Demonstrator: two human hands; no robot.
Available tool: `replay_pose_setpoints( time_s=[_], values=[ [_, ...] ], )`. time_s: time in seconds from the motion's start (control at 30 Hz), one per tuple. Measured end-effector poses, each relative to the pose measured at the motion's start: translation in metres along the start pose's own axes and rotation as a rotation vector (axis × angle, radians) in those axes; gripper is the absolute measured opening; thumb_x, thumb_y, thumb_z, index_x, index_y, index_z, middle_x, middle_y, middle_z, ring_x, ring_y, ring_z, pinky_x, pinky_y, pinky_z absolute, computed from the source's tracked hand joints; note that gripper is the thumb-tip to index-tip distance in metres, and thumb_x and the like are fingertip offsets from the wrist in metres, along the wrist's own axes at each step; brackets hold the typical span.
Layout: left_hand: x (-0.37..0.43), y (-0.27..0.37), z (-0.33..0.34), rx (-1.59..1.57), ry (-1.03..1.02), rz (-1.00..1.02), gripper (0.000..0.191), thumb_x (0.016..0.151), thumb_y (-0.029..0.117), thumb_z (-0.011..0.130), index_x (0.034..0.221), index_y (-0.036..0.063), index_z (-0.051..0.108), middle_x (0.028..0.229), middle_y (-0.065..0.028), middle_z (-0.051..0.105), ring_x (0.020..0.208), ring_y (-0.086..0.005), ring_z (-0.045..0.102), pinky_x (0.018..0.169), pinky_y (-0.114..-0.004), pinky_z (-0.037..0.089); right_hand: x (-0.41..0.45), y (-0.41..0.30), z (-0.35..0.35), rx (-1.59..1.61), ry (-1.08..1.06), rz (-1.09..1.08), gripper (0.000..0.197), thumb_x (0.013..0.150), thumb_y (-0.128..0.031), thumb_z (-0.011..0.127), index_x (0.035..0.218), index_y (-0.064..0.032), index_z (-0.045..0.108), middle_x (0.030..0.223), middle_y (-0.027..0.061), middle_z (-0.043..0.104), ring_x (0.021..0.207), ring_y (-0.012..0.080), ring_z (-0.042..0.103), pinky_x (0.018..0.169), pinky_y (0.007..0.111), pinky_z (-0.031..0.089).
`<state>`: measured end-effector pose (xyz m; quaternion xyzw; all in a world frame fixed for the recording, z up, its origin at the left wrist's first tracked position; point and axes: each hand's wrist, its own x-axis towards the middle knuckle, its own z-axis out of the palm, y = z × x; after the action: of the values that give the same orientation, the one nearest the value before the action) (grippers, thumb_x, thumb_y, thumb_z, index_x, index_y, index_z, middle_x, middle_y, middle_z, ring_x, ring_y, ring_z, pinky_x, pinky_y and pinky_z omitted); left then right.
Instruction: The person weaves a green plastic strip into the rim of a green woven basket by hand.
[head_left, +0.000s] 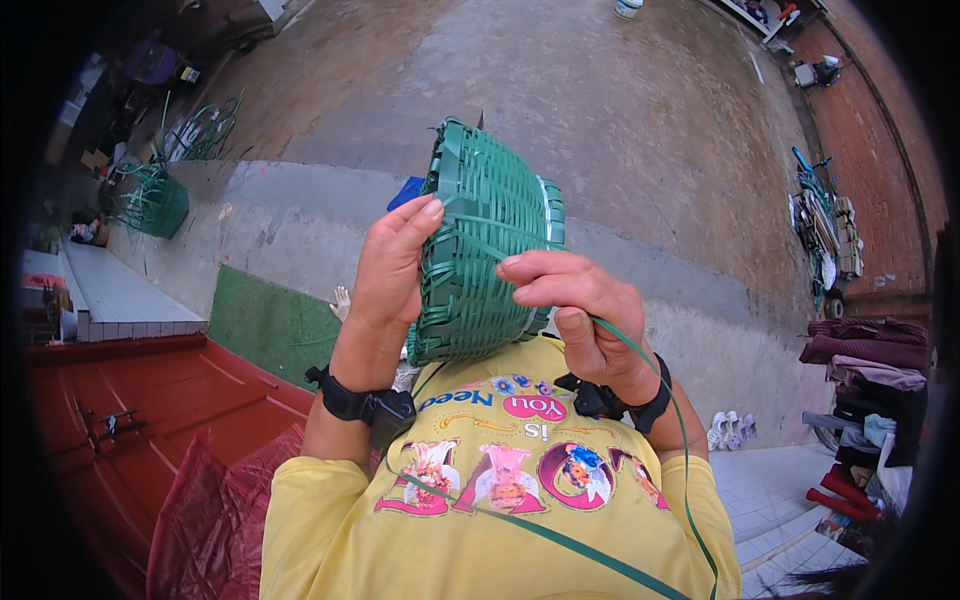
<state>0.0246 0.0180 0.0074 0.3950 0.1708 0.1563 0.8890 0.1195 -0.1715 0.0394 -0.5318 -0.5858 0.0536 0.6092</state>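
A green woven basket (491, 247) made of flat plastic strips lies tipped on its side in front of my chest. My left hand (394, 259) grips its rim, with the thumb and index finger pinched at the edge. Beside the basket's wall, my right hand (581, 307) holds a long green plastic strip (637, 349) between its fingers. From there the strip runs up to the rim near my left thumb, and its loose length hangs down past my right arm and across my yellow shirt. Black straps with small devices circle both wrists.
Another green basket (161, 206) with loose strips stands at the left on the concrete floor. A green mat (266, 319) and a red metal door (112, 420) are at lower left. Folded clothes (870, 360) are stacked at right, near pale shoes (729, 430).
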Motion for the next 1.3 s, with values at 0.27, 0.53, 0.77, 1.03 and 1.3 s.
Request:
replay_pose_setpoints(
  time_s=[0.27,0.53,0.77,1.03,1.3],
  values=[
    [-0.006,-0.002,-0.003,-0.014,0.008,0.007,0.024,0.096,0.014,0.055,0.111,-0.0045,0.06,0.097,-0.0068,0.067,0.082,-0.0108,0.065,0.074,-0.025,0.054,-0.018,-0.003,-0.006,-0.023,0.037,0.108,0.019,0.097,-0.013,0.051,0.102,0.0002,0.063,0.107,0.0182,0.066,0.098,0.0296,0.066,0.082,0.034,0.053],
    [-0.01,-0.004,-0.004,0.01,0.034,0.019,0.025,0.095,0.013,0.056,0.112,-0.005,0.059,0.099,-0.0071,0.067,0.085,-0.0109,0.064,0.076,-0.026,0.054,-0.017,-0.006,-0.004,-0.096,-0.014,0.055,0.018,0.095,-0.011,0.054,0.105,0.0009,0.063,0.107,0.0177,0.066,0.099,0.0295,0.066,0.083,0.034,0.053],
    [-0.013,-0.004,0.0,0.03,0.015,0.021,0.025,0.095,0.013,0.056,0.112,-0.0048,0.059,0.1,-0.0069,0.067,0.086,-0.011,0.064,0.077,-0.026,0.054,-0.015,0.004,0.0,-0.144,-0.094,0.068,0.019,0.091,-0.006,0.057,0.109,-0.0014,0.062,0.115,0.0168,0.063,0.098,0.0307,0.065,0.081,0.033,0.054],
    [-0.014,-0.005,0.0,0.017,-0.022,0.004,0.026,0.095,0.013,0.056,0.114,-0.0048,0.058,0.101,-0.0069,0.066,0.086,-0.0106,0.064,0.077,-0.025,0.053,-0.016,0.007,0.006,-0.121,-0.07,0.079,0.019,0.09,-0.005,0.057,0.108,-0.0025,0.063,0.115,0.0158,0.063,0.096,0.0301,0.066,0.078,0.033,0.055],
    [-0.015,-0.005,0.006,0.057,0.006,0.027,0.028,0.095,0.014,0.057,0.115,-0.005,0.058,0.102,-0.007,0.066,0.088,-0.0105,0.063,0.078,-0.025,0.053,-0.018,0.004,0.008,-0.2,-0.052,0.11,0.018,0.089,-0.003,0.058,0.106,-0.0016,0.063,0.112,0.0156,0.065,0.094,0.0294,0.067,0.076,0.032,0.055]
  ],
)
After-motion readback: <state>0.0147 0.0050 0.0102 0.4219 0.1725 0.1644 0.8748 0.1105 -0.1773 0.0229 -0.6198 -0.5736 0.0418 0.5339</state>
